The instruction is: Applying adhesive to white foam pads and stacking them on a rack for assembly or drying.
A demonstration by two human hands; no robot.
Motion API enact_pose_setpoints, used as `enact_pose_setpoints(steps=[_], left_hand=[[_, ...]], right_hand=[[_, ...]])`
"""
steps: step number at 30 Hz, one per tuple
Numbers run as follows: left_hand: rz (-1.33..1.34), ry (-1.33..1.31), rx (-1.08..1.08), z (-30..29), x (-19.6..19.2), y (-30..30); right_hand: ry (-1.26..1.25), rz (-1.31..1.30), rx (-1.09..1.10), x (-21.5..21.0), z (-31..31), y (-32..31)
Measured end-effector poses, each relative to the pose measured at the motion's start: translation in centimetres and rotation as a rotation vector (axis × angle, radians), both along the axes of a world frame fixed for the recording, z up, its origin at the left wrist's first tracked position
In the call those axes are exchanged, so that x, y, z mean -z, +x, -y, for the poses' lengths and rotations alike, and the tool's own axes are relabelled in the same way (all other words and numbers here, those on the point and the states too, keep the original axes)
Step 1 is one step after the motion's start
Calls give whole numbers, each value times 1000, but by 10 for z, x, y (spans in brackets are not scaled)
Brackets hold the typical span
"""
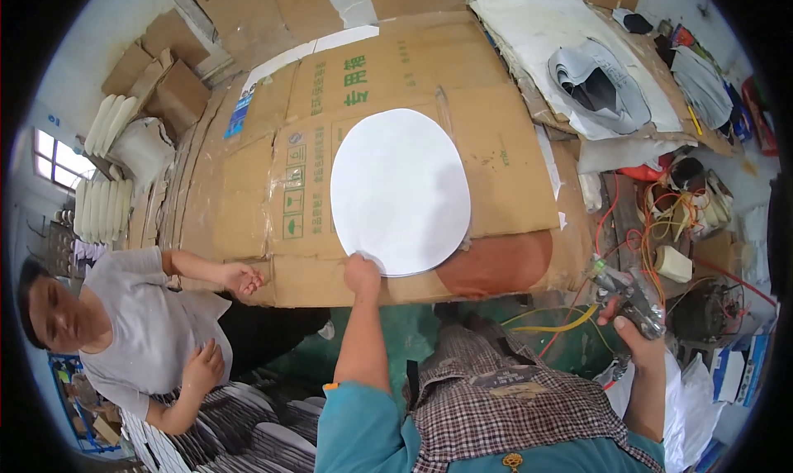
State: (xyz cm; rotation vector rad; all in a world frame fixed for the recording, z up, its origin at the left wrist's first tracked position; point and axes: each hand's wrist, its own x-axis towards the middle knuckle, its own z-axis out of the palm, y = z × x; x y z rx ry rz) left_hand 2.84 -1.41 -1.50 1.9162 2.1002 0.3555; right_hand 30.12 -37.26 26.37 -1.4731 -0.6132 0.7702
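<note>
A white oval panel (405,192) lies on the cardboard-covered table in front of me. My left hand (362,276) is closed on its near edge, at the lower left of the oval. Off the table to the right, my right hand (634,332) grips a metal spray gun (629,298), with the fingers wrapped round its handle. A reddish-brown rounded piece (504,265) lies at the table's near edge, just right of the panel.
Cardboard (248,175) covers the table. A co-worker (157,324) stands at the left. Dark-edged flat pieces (239,432) are stacked below. Grey rolled material (599,89) rests at the far right, above tangled orange hoses (652,217). A yellow hose (562,323) hangs near the gun.
</note>
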Motion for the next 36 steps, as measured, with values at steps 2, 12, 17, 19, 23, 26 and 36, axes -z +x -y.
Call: enact_pose_setpoints(steps=[2,12,17,19,23,26,36], left_hand=[[-17,-59,40,-5,-14,13],[1237,-356,-533,-14,21,-2],[1450,-387,-565,-5,11,13],[1573,-354,-424,-5,1,11],[2087,-239,-190,-18,-75,-17],[2138,-59,-125,-9,-160,-71],[2161,434,-287,50,-271,-185]], right_hand=[[-29,5,-98,8,1,2],[-26,-29,-249,-6,-7,-10],[-6,-19,-67,-7,-3,-16],[17,-41,-38,-9,1,-17],[-53,32,-135,-8,10,-19],[-68,51,-127,-16,17,-21],[-112,48,-217,-31,31,-37]])
